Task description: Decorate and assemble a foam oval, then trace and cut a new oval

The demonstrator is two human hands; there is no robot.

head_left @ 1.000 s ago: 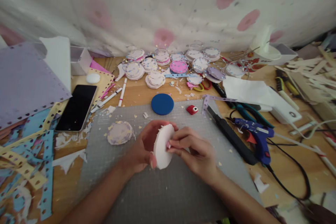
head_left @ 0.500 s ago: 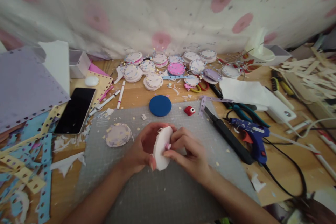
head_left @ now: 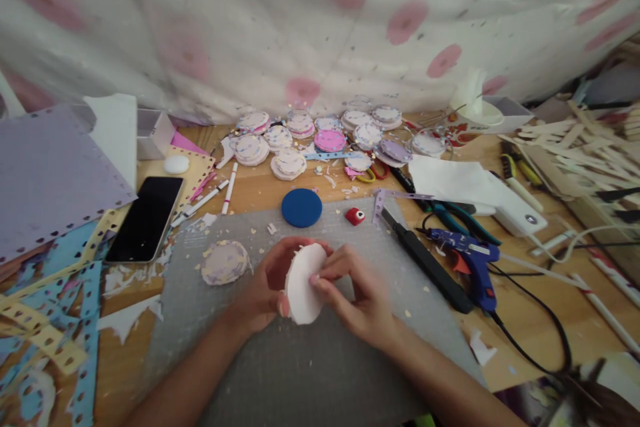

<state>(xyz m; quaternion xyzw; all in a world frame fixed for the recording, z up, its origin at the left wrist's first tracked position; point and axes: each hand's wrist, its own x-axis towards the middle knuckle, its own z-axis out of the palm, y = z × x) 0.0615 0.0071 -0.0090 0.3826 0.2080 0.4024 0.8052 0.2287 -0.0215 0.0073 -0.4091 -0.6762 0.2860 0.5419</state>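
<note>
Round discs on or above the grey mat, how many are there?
3. The left hand holds a white disc, the right hand touching its face. A lilac-and-cream disc lies left of them; a blue disc lies beyond them. Hands may hide more.

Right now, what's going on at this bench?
The left hand grips a white disc by its edge, tilted up above the gray cutting mat. The right hand has its fingers at the disc's white face; exact contact is unclear. A lilac disc with cream pieces lies to the left, a round blue disc beyond the hands, and a blue glue gun to the right.
</note>
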